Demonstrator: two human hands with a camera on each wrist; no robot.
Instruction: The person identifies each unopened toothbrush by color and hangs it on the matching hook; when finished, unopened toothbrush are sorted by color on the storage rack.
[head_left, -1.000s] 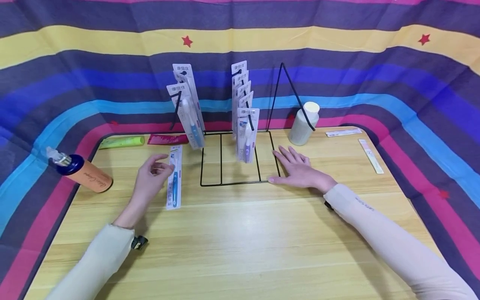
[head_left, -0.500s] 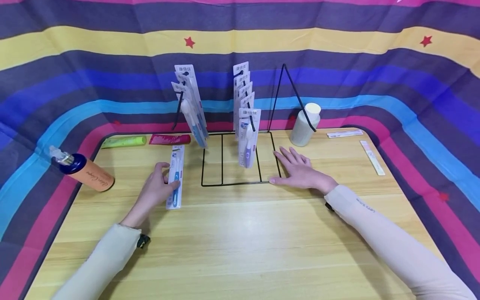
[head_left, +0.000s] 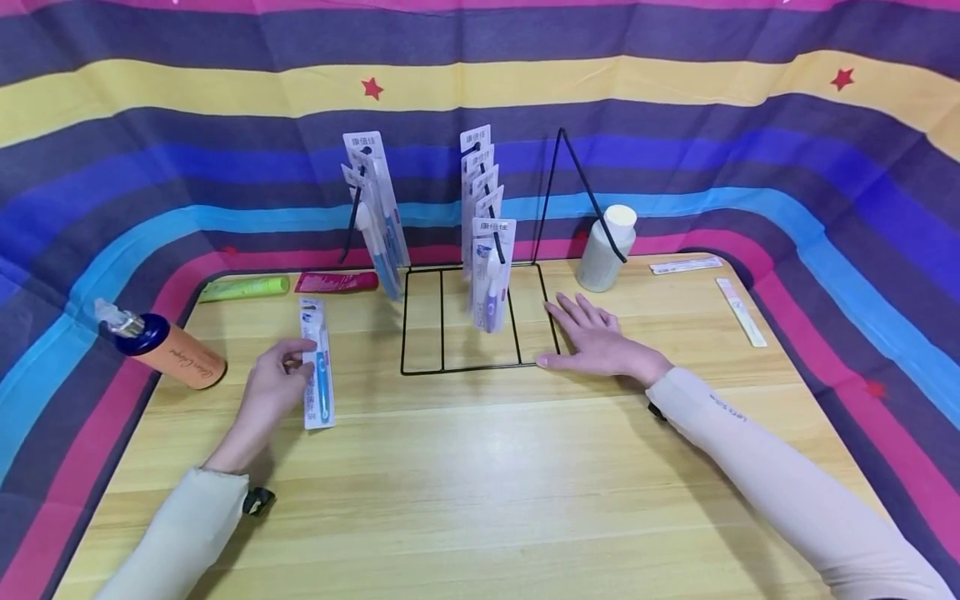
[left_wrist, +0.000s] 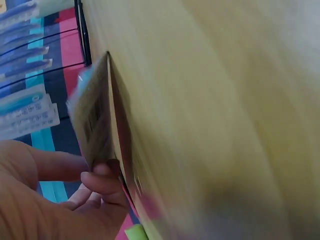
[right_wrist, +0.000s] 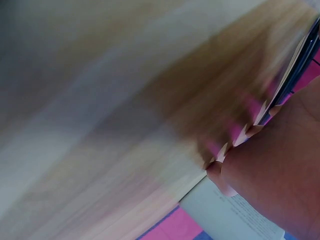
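Observation:
My left hand (head_left: 277, 385) pinches the left edge of a carded toothbrush pack (head_left: 323, 387) with a blue handle. In the left wrist view the pack (left_wrist: 96, 117) stands tilted at the table, its plain card back showing. A black wire rack (head_left: 480, 367) stands at the table's middle with three hooks. Several packs (head_left: 384, 200) hang on its left hook and several more packs (head_left: 491, 279) on the middle hook; the right hook (head_left: 588, 193) holds none. My right hand (head_left: 592, 337), fingers spread, rests at the right side of the rack's base.
An orange pump bottle (head_left: 180, 354) leans at the left edge. A green tube (head_left: 247, 288) and a magenta tube (head_left: 337, 282) lie at the back left. A white bottle (head_left: 603, 254) stands behind my right hand, with two slim packets (head_left: 741, 312) farther right. Striped cloth (head_left: 600, 75) surrounds the table.
My left hand has closed its fingers on the toothbrush pack and drawn it left, away from the rack. The right hand stays where it was.

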